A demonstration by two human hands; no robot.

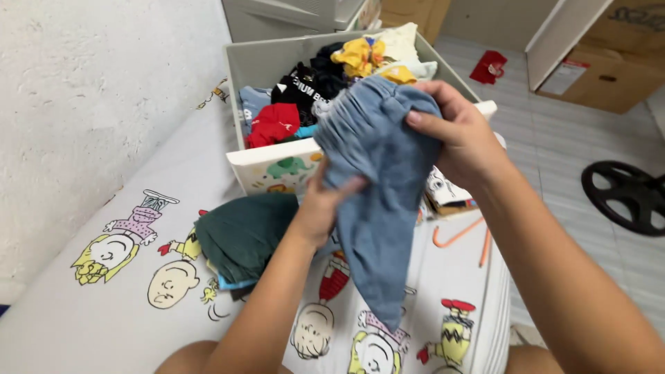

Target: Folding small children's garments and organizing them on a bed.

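A light blue denim garment hangs in front of me over the bed. My right hand grips its gathered top edge from the right. My left hand holds its left side lower down, fingers partly tucked behind the cloth. The lower end of the garment dangles toward the cartoon-print bedsheet. A grey drawer-like bin full of folded and loose clothes in red, black, yellow and blue sits just beyond my hands.
A folded dark green garment lies on the sheet left of my left arm. An orange hanger rests by the bed edge. Right of the bed, on the tiled floor, stand cardboard boxes and a black round fan base.
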